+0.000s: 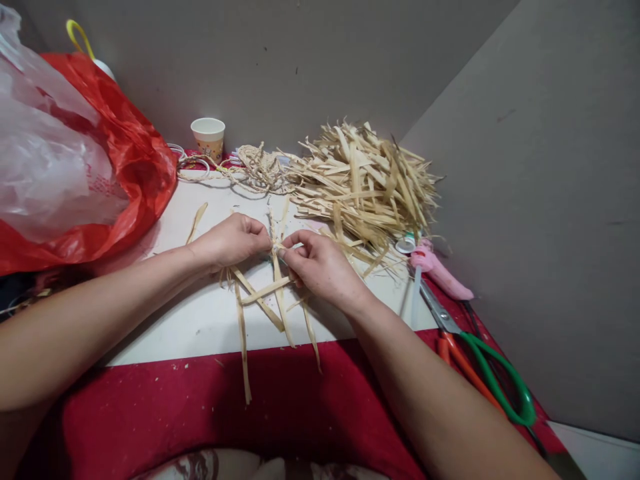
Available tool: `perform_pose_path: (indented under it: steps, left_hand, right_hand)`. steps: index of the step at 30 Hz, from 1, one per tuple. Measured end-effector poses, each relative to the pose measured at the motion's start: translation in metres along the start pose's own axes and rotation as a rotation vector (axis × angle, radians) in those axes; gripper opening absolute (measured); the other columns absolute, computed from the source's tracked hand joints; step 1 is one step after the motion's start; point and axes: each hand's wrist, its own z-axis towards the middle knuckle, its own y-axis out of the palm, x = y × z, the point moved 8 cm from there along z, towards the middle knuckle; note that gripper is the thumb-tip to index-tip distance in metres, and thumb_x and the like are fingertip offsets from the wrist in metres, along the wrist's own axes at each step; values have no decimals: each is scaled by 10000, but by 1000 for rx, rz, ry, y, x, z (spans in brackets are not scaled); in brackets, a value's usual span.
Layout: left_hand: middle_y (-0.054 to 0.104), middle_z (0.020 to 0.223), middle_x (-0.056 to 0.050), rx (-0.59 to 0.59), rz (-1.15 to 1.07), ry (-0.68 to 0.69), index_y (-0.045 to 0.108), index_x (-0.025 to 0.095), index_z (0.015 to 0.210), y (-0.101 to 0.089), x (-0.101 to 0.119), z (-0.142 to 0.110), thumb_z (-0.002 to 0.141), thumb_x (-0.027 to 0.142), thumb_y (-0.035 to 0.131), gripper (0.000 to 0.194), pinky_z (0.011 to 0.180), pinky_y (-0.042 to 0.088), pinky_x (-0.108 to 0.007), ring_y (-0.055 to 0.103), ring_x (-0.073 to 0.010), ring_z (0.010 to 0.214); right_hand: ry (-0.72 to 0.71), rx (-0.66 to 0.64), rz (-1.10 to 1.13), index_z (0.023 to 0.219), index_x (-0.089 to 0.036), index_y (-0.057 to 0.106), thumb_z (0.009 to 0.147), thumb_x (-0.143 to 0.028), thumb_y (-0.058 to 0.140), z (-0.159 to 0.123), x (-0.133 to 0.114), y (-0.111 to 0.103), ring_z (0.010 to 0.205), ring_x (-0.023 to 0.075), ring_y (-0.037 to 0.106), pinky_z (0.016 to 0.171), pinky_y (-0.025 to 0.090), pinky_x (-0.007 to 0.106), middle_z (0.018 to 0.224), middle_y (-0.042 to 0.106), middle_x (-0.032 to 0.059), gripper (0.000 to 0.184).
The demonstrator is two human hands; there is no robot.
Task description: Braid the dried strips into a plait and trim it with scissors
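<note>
Both hands meet over the white board (210, 327), pinching strips of dried straw-like leaf. My left hand (235, 241) is closed at the left side of a small knot or weave of pale strips (275, 248). From the other side my right hand (320, 267) grips the same spot between thumb and fingers. Several loose strip ends (265, 290) fan downward below the hands, some crossing, one reaching over the red cloth. A short twisted length (273, 223) runs upward from the join. The fingertips hide part of the join.
A big heap of dried strips (365, 180) lies at the back right. Braided cord (260, 167) and a paper cup (208, 137) stand behind. Red and clear plastic bags (135, 167) bulk at left. A pink glue gun (440, 270) and green-and-orange-handled scissors (500, 380) lie right, beside grey walls.
</note>
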Motion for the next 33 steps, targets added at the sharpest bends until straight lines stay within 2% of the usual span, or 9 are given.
perform_pose_path:
  steps: [3,5,8,16,22,26,30,31,33]
  left_hand:
    - [428,464,67,24,41,5,549,140,591,-1,4,-3,705,214,554,135,441,189,-188,315,-26,409]
    - [425,461,68,31,41,6,554,138,592,-1,5,-4,703,207,550,131,440,187,-186,313,-26,410]
    - [422,461,73,33,-5,-4,557,134,587,0,4,-4,696,191,544,124,440,195,-182,305,-24,416]
    - [385,394,75,18,-223,-89,540,143,540,3,-3,-2,705,145,577,168,380,155,-203,252,-24,347]
    - [372,370,71,-12,-323,-129,568,134,563,5,-8,1,722,168,635,176,357,157,-201,260,-26,329]
    - [390,371,65,-16,-316,-140,563,131,558,5,-11,2,707,122,633,165,353,159,-187,271,-20,329]
    - [331,359,75,-86,-399,-152,523,131,529,8,-10,1,736,99,597,222,350,139,-172,231,-11,326]
    - [317,361,77,-101,-422,-158,516,131,529,8,-10,1,740,96,594,227,348,131,-169,219,-9,326]
    - [287,368,84,-134,-467,-174,504,131,528,8,-10,1,742,97,600,236,344,121,-159,199,-6,330]
  right_hand:
    - [-6,42,-57,616,-187,516,744,-222,553,-3,-3,-5,452,95,436,469,309,219,498,526,-22,139]
    - [-24,60,-64,592,-185,525,748,-226,546,-6,-6,-5,475,102,451,485,321,224,519,542,-8,162]
    - [-88,87,-150,639,-184,583,777,-263,541,-12,-14,-1,502,115,463,509,326,235,546,563,4,165]
    - [-184,89,-687,864,-196,667,877,-293,442,-26,-30,15,575,172,556,566,308,279,667,672,64,245]
    - [-201,84,-868,899,-185,674,908,-301,402,-25,-28,20,558,179,557,539,237,297,693,683,97,296]
    - [-244,-10,-777,841,-176,662,900,-277,424,-30,-35,27,544,151,521,537,249,284,681,668,76,266]
    - [-244,-318,-339,675,-172,636,856,-291,525,-40,-46,30,509,110,474,514,312,238,577,602,17,243]
    - [-221,-337,-207,658,-169,635,850,-312,542,-40,-48,23,502,103,475,505,329,228,573,600,13,257]
    - [-166,-222,-3,649,-161,633,842,-370,561,-34,-49,-2,467,91,468,474,344,219,573,606,14,294]
